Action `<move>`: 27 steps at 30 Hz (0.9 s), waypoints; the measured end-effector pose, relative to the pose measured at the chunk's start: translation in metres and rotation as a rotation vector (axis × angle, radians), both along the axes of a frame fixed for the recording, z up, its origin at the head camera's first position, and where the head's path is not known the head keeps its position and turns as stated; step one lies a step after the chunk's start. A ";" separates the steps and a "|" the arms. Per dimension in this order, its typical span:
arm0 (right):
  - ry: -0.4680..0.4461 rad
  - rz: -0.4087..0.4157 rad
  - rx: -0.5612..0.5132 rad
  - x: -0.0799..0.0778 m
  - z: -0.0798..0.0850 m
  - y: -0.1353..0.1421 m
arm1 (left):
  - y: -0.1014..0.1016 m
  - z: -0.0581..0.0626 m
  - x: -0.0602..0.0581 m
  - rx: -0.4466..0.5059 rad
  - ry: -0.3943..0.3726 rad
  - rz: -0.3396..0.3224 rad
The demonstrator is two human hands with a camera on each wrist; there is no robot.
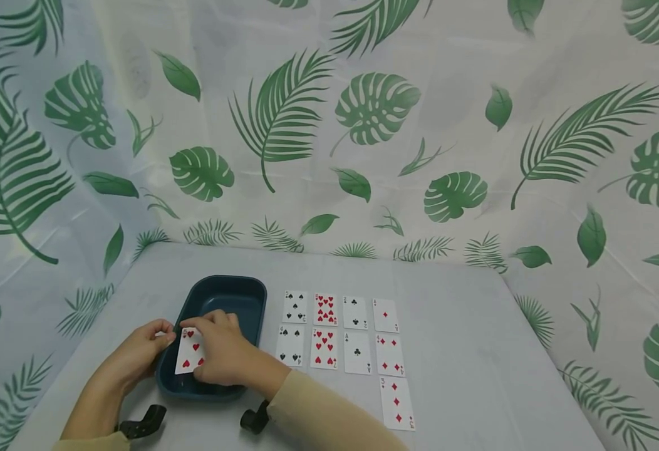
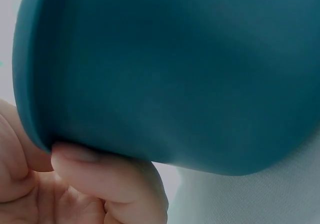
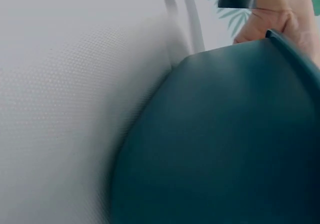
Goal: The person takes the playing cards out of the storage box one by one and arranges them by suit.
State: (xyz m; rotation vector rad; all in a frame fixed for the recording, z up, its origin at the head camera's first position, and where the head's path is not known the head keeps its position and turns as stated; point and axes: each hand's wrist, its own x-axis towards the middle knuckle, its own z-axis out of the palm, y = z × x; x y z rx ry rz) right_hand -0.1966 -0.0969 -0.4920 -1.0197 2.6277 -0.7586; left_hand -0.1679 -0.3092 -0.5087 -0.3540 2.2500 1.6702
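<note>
A dark blue tray [image 1: 253,300] stands on the left of the white-covered table. Over its near half, my right hand [image 1: 225,351] pinches a playing card [image 1: 187,356] with red hearts, index finger at its top edge and thumb at its bottom edge. My left hand [image 1: 138,354] is at the tray's left rim, thumb and finger closed on it. From the left wrist view, the thumb [image 2: 90,159] lies against the tray's outer wall [image 2: 150,84] close under the rim. The right wrist view has mostly the tray's outside [image 3: 215,129], with the held card out of sight.
Right of the tray, face-up cards lie in columns by suit: spades [image 1: 290,346], hearts [image 1: 324,349], clubs [image 1: 358,352] and diamonds [image 1: 397,404]. The right forearm [image 1: 329,413] reaches across in front of them. A leaf-print curtain [image 1: 397,225] hangs behind the table.
</note>
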 end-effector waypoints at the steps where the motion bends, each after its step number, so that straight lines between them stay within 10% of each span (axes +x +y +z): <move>1: -0.007 -0.001 -0.006 0.000 0.002 0.001 | 0.000 0.000 0.000 -0.002 -0.002 0.001; 27: -0.141 -0.027 -0.171 0.014 0.011 0.075 | 0.006 0.000 0.001 -0.031 -0.041 0.046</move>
